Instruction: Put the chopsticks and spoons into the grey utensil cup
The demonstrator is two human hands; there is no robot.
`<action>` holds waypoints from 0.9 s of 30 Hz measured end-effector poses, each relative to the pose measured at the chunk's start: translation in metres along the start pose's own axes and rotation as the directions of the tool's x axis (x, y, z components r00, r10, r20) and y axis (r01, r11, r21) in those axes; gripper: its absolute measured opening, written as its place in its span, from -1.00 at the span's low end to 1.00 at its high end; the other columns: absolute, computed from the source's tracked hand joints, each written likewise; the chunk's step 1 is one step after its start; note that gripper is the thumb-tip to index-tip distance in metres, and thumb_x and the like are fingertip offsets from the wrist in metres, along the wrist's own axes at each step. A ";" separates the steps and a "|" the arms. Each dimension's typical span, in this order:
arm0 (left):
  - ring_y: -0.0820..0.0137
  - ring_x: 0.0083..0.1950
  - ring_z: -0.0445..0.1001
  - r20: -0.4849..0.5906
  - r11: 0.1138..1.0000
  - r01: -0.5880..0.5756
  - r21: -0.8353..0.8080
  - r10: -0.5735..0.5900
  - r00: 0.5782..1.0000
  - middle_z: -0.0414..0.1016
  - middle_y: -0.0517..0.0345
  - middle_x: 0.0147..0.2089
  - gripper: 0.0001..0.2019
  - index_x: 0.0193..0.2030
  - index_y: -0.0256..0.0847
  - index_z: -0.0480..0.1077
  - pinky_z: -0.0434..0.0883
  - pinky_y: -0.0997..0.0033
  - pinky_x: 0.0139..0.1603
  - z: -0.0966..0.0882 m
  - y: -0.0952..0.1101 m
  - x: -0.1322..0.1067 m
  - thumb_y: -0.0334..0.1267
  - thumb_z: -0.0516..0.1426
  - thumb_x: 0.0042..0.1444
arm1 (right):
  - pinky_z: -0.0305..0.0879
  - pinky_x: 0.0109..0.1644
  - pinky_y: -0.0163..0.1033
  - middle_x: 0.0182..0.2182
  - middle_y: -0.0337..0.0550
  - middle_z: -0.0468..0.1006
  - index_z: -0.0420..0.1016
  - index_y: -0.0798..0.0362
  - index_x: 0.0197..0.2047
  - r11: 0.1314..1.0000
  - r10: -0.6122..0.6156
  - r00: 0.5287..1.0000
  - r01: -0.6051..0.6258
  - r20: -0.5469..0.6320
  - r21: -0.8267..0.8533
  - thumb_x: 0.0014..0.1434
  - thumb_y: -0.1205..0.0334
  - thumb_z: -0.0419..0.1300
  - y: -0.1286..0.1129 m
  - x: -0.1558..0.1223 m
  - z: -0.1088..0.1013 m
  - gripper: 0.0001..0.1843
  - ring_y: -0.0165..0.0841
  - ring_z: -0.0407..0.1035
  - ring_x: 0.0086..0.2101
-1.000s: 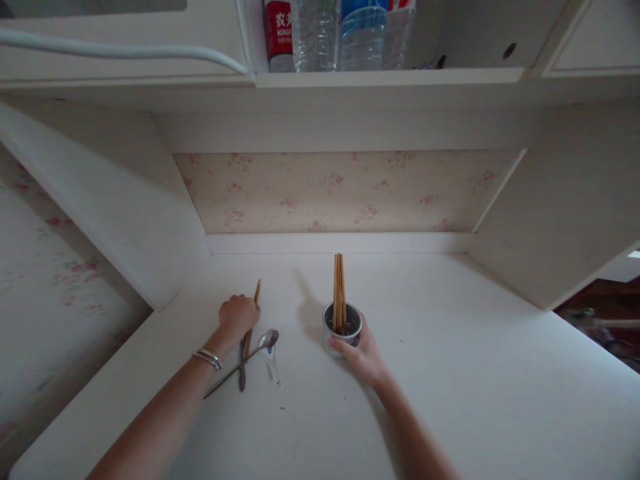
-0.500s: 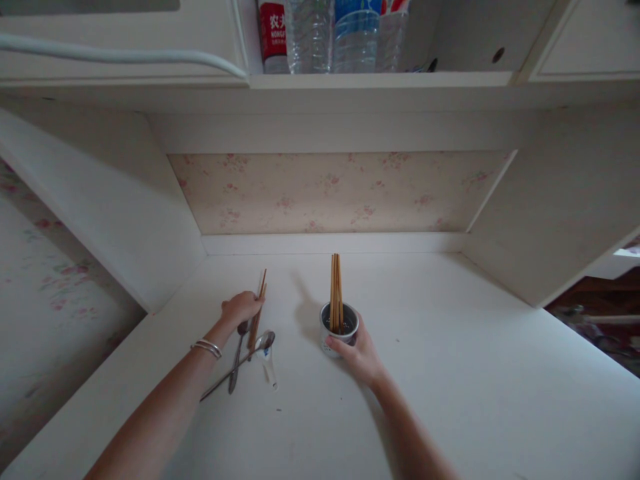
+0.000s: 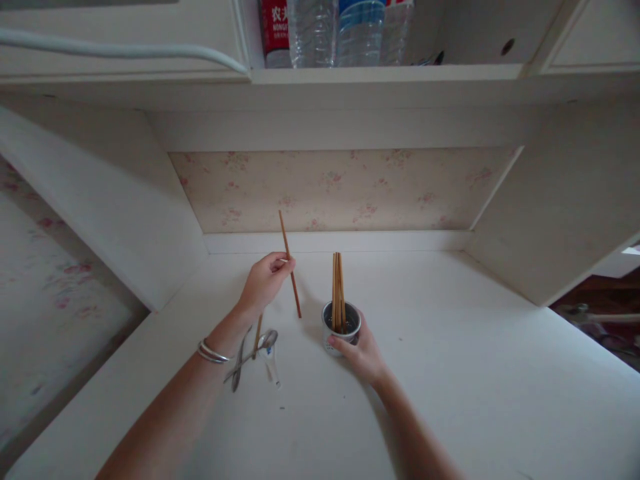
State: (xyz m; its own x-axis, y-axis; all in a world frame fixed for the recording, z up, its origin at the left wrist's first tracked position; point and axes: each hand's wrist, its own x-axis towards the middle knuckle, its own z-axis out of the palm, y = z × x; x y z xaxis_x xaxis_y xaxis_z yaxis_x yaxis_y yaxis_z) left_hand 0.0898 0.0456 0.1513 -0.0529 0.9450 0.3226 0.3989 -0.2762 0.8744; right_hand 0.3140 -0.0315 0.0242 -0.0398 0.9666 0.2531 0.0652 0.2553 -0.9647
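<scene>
Pinched in my left hand (image 3: 270, 277) is a single brown chopstick (image 3: 295, 293), held nearly upright above the desk, its lower tip left of the metal cup. My right hand (image 3: 363, 357) wraps round the side of the metal utensil cup (image 3: 329, 339), which stands on the desk. Several light wooden chopsticks (image 3: 337, 290) stand in that cup. Under my left forearm lie another chopstick (image 3: 259, 333), a long-handled metal spoon (image 3: 250, 355), a second metal utensil (image 3: 239, 373) partly hidden by the wrist, and a white spoon (image 3: 273, 368) with a blue mark.
The white desk (image 3: 450, 400) is walled by side panels and a flowered back wall (image 3: 330, 190). Overhead, a shelf (image 3: 385, 75) holds several plastic bottles (image 3: 313, 33). A white cable (image 3: 125, 50) runs along the upper left.
My left hand has lifted one brown chopstick off the utensils and carried it up and right toward the cup. My right hand keeps its hold on the cup.
</scene>
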 end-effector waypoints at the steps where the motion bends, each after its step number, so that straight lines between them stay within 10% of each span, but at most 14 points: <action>1: 0.39 -0.29 0.51 0.011 0.999 -0.005 -0.053 0.006 1.000 0.57 0.14 -0.33 -0.58 -0.13 -0.24 0.47 0.39 0.46 -0.25 0.006 0.010 -0.003 0.07 0.19 0.06 | 0.23 0.22 0.11 0.09 -0.04 0.50 0.23 -0.05 0.22 1.000 0.000 1.000 0.000 0.000 0.002 -0.04 0.02 0.44 0.000 0.000 0.000 -0.19 -0.07 0.38 0.08; 7: 0.39 -0.25 0.51 0.096 0.991 -0.062 -0.115 0.073 0.993 0.58 0.08 -0.27 -0.66 -0.21 -0.26 0.48 0.40 0.45 -0.18 0.036 0.033 -0.012 0.00 0.21 0.06 | 0.24 0.22 0.06 0.09 -0.06 0.50 0.24 -0.06 0.20 0.999 -0.012 1.000 0.012 0.023 0.038 -0.02 0.09 0.43 -0.004 -0.001 0.001 -0.24 -0.11 0.39 0.07; 27: 0.36 -0.27 0.54 0.270 0.994 -0.053 0.098 0.025 0.962 0.61 0.08 -0.24 -0.71 -0.23 -0.20 0.50 0.44 0.42 -0.20 0.083 -0.026 -0.040 -0.01 0.14 0.14 | 0.24 0.21 0.04 0.10 -0.05 0.47 0.25 -0.03 0.22 0.999 -0.044 0.999 0.044 0.002 0.002 -0.04 0.15 0.42 -0.005 0.000 0.003 -0.22 -0.11 0.37 0.08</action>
State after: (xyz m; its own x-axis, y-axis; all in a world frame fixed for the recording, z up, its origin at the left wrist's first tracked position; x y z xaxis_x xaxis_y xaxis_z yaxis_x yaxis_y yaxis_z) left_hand 0.1575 0.0296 0.0857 0.2064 0.9499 0.2346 0.4889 -0.3078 0.8162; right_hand 0.3104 -0.0325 0.0292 -0.0448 0.9543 0.2953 0.0617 0.2977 -0.9527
